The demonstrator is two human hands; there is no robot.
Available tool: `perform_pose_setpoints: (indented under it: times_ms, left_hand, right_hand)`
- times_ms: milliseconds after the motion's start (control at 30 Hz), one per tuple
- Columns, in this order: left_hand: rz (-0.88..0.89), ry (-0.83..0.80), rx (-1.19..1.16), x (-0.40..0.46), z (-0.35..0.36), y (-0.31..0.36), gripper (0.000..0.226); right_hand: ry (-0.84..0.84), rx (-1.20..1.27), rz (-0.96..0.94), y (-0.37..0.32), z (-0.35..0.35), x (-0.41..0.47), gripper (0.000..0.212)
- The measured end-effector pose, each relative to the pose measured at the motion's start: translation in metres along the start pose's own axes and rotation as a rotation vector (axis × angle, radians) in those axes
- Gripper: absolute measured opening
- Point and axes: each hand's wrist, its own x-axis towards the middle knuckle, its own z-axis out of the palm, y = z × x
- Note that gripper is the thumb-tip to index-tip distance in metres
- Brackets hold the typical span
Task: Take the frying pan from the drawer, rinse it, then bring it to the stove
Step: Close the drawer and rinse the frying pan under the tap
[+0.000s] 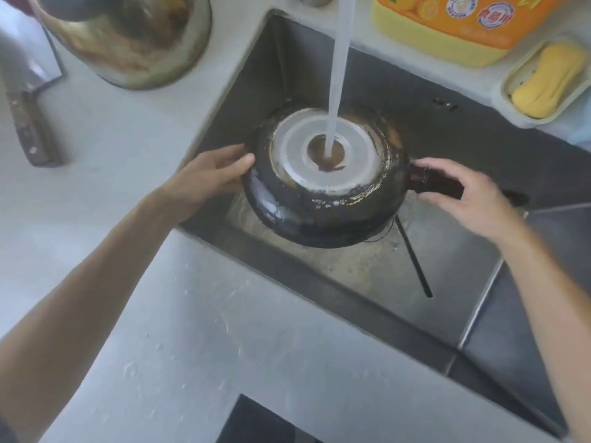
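Head view: a black round frying pan [323,199] is held upside down over the dark metal sink [447,129], under the white stream of tap water [337,84].

The left hand [208,177] presses its fingers on the pan's left rim. The right hand [470,196] has its grip closed around the dark pan handle [438,185]. A cleaver with wooden handle [27,100] lies on the grey surface [192,330]. A yellow soap bar [547,79] lies right of the sink.

Soft even daylight, perhaps motion-blurred, edges wide-angle bowed.
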Motion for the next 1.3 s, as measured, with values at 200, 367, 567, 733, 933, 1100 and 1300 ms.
perform_pose_setpoints:
  times_ms: [200, 367, 567, 733, 933, 1100, 1300]
  left_hand:
    - [0.108, -0.021, -0.023, 0.000, 0.001, -0.010, 0.072]
    - [0.246, 0.029, 0.038, 0.003, 0.004, 0.016, 0.080]
    - [0.244, 0.116, 0.205, 0.002, 0.014, 0.062, 0.039]
    - [-0.013, 0.142, 0.150, 0.020, 0.001, 0.046, 0.039]
    - [-0.113, -0.111, 0.076, 0.016, -0.002, -0.003, 0.038]
    - [-0.123, -0.172, 0.041, 0.012, 0.003, -0.017, 0.033]
    - [-0.059, -0.112, 0.098, 0.013, -0.007, -0.020, 0.052]
  right_hand:
    - [0.164, -0.159, -0.134, -0.006, -0.006, -0.005, 0.044]
    - [0.261, 0.005, 0.017, 0.005, 0.022, -0.022, 0.052]
    - [-0.019, 0.235, 0.196, 0.017, 0.065, -0.030, 0.049]
    - [-0.130, 0.230, 0.193, 0.015, 0.052, -0.026, 0.042]
    - [-0.090, -0.050, 0.049, -0.009, -0.020, -0.006, 0.040]
    - [-0.052, -0.263, -0.035, -0.029, -0.037, -0.005, 0.042]
    - [0.092, -0.260, -0.044, -0.020, -0.017, -0.022, 0.054]
